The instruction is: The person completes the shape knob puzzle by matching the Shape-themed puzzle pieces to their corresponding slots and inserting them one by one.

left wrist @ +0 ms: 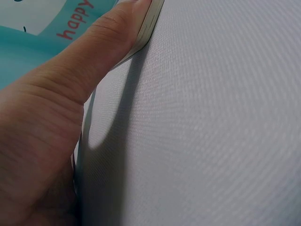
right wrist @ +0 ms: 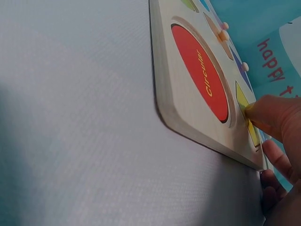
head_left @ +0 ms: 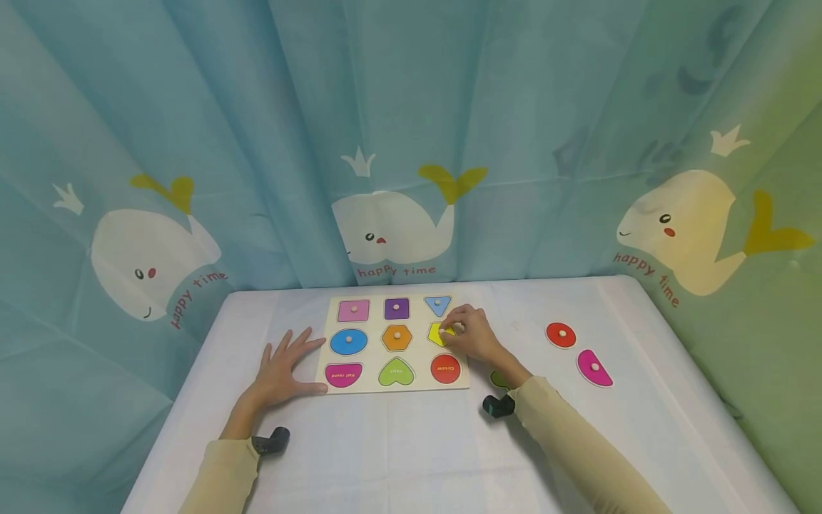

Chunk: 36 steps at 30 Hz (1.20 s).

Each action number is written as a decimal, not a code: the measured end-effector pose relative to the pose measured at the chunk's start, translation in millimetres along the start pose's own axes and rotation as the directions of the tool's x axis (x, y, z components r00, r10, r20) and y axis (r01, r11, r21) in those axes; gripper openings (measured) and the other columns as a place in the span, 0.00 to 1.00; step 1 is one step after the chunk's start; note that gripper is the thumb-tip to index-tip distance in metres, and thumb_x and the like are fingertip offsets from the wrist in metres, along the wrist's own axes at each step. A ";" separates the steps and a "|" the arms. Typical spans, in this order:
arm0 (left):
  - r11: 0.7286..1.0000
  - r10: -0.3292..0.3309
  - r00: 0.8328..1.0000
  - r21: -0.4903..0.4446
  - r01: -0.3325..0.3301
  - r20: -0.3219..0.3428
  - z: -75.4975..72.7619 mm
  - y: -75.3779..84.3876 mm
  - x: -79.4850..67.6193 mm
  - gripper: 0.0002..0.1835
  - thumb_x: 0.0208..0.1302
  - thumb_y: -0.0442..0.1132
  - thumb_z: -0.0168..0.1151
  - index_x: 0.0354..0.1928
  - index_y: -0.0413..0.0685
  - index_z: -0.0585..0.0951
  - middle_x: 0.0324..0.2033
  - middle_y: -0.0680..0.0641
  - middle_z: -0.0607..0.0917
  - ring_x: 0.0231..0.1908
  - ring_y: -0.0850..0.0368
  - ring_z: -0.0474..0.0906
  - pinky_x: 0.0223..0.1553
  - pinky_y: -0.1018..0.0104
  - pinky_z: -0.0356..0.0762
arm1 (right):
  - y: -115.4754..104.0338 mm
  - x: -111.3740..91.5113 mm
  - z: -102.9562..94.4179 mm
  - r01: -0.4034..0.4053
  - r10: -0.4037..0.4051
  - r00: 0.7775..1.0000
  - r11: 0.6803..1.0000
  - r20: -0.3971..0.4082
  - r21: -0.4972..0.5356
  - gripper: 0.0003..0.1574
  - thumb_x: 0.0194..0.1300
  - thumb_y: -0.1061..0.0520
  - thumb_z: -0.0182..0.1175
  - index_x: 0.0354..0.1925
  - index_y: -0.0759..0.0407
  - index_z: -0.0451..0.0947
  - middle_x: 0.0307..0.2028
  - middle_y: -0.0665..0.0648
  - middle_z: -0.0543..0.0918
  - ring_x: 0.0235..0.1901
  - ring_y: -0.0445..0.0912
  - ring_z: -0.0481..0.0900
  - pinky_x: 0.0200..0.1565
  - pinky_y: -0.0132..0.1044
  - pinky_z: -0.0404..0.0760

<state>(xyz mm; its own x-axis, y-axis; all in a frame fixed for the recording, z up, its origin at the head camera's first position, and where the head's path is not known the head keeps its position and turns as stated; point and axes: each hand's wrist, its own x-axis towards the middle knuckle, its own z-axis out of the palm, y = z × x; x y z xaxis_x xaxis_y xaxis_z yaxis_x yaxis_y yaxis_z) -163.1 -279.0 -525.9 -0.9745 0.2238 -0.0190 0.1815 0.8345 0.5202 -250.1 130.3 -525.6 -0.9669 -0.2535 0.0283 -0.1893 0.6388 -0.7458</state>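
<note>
A wooden shape puzzle board (head_left: 377, 318) lies flat on the table. My right hand (head_left: 474, 335) pinches the knob of a yellow piece (head_left: 435, 335) at the right end of the middle row. In the right wrist view, the yellow piece (right wrist: 241, 98) lies at board level under the thumb. My left hand (head_left: 279, 375) is spread out at the board's left edge, thumb and forefinger touching it. The left wrist view has the left thumb (left wrist: 84, 61) against a board corner. Knobbed pieces fill the top row, plus the blue oval (head_left: 348, 346) and orange hexagon (head_left: 394, 344).
The board's bottom row shows printed recesses: half round (head_left: 340, 378), heart (head_left: 396, 373) and circle (head_left: 445, 371). Right of the board lie a red circle piece (head_left: 554, 335) and a magenta half-round piece (head_left: 589, 366). A green piece (head_left: 497, 380) is partly hidden under the right wrist.
</note>
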 end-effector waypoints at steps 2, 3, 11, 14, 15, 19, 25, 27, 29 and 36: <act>1.000 0.001 1.000 -0.004 -0.001 -0.001 -0.3 0.4 -0.1 0.52 0.46 0.62 0.80 0.74 0.54 0.71 0.78 0.36 0.59 0.77 0.26 0.39 0.69 0.21 0.26 | -0.3 0.0 -0.1 -0.004 0.004 1.000 1.000 -0.003 -0.004 0.03 0.61 0.57 0.74 0.36 0.54 0.90 0.52 0.57 0.80 0.58 0.56 0.68 0.58 0.52 0.77; 1.000 0.001 1.000 -0.005 -0.001 -0.002 -0.4 0.5 -0.1 0.52 0.46 0.62 0.80 0.74 0.54 0.71 0.78 0.36 0.59 0.77 0.26 0.39 0.69 0.21 0.26 | -0.4 0.0 -0.1 -0.003 0.003 1.000 1.000 -0.004 -0.006 0.03 0.61 0.57 0.74 0.36 0.54 0.90 0.52 0.57 0.80 0.58 0.56 0.68 0.58 0.52 0.76; 1.000 -0.001 1.000 0.001 0.001 -0.001 0.0 -0.2 -0.1 0.52 0.46 0.63 0.80 0.74 0.55 0.71 0.78 0.36 0.59 0.77 0.26 0.39 0.69 0.21 0.26 | -0.6 -0.2 -0.6 0.005 -0.005 1.000 1.000 -0.004 0.001 0.03 0.62 0.57 0.74 0.36 0.54 0.90 0.52 0.57 0.80 0.58 0.56 0.69 0.58 0.53 0.76; 1.000 0.002 1.000 0.000 -0.002 0.000 -0.3 -0.4 -0.5 0.52 0.46 0.63 0.80 0.74 0.55 0.71 0.78 0.36 0.59 0.77 0.27 0.39 0.69 0.21 0.26 | -0.7 -0.8 -1.3 0.006 -0.006 1.000 1.000 0.000 0.002 0.03 0.62 0.57 0.74 0.36 0.54 0.90 0.52 0.58 0.80 0.57 0.56 0.69 0.58 0.53 0.75; 1.000 0.003 1.000 -0.001 -0.003 0.000 -0.3 -0.4 -0.7 0.52 0.46 0.63 0.80 0.74 0.55 0.71 0.78 0.36 0.59 0.77 0.27 0.39 0.69 0.21 0.26 | -0.5 -1.1 -1.6 0.010 -0.010 1.000 1.000 0.000 0.001 0.03 0.62 0.57 0.74 0.36 0.54 0.90 0.51 0.58 0.80 0.57 0.56 0.69 0.58 0.53 0.75; 1.000 0.006 1.000 -0.003 -0.006 -0.001 -0.6 -0.2 -1.1 0.52 0.46 0.62 0.80 0.74 0.56 0.71 0.78 0.37 0.59 0.77 0.27 0.39 0.69 0.22 0.26 | 0.5 -1.2 -2.3 0.027 -0.027 1.000 1.000 0.003 -0.005 0.03 0.61 0.57 0.74 0.36 0.54 0.89 0.51 0.58 0.80 0.57 0.56 0.69 0.58 0.53 0.74; 1.000 0.005 1.000 0.000 -0.005 0.001 0.3 -1.3 -0.1 0.52 0.46 0.62 0.80 0.74 0.55 0.71 0.78 0.36 0.59 0.77 0.26 0.39 0.69 0.21 0.26 | 2.1 -0.7 -7.9 0.045 -0.042 0.997 0.998 0.059 -0.040 0.10 0.62 0.56 0.74 0.43 0.51 0.89 0.55 0.58 0.80 0.55 0.55 0.71 0.57 0.52 0.77; 1.000 0.006 1.000 -0.002 -0.006 0.000 0.7 -1.6 0.0 0.52 0.46 0.62 0.80 0.74 0.55 0.71 0.78 0.36 0.59 0.77 0.26 0.39 0.69 0.21 0.26 | 1.7 -1.1 -12.8 0.069 -0.063 0.994 0.996 0.092 -0.057 0.14 0.61 0.56 0.75 0.46 0.52 0.88 0.54 0.58 0.81 0.52 0.54 0.73 0.55 0.51 0.77; 1.000 0.007 1.000 -0.005 -0.007 0.000 0.7 -1.4 -0.2 0.52 0.46 0.62 0.80 0.74 0.54 0.71 0.78 0.36 0.59 0.77 0.26 0.39 0.69 0.21 0.26 | 1.5 -2.7 -18.1 0.104 -0.095 0.989 0.991 0.113 -0.081 0.17 0.61 0.56 0.75 0.49 0.53 0.87 0.53 0.58 0.82 0.49 0.53 0.74 0.52 0.49 0.78; 1.000 0.004 1.000 0.001 -0.004 0.001 -0.7 -0.6 -0.7 0.52 0.46 0.62 0.80 0.74 0.54 0.71 0.78 0.36 0.59 0.77 0.26 0.39 0.69 0.21 0.27 | 5.2 -13.2 -35.5 0.214 -0.205 0.971 0.975 0.121 -0.059 0.21 0.61 0.59 0.73 0.54 0.56 0.85 0.50 0.57 0.83 0.45 0.52 0.78 0.49 0.45 0.80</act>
<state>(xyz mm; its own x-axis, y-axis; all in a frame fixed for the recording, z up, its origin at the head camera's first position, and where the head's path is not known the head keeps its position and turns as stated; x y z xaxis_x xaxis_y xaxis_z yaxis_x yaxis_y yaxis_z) -162.6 -280.0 -525.6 -0.9737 0.2273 -0.0179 0.1852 0.8343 0.5192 -244.4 162.8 -506.2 -0.8793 -0.4657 0.0999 -0.4014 0.6116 -0.6818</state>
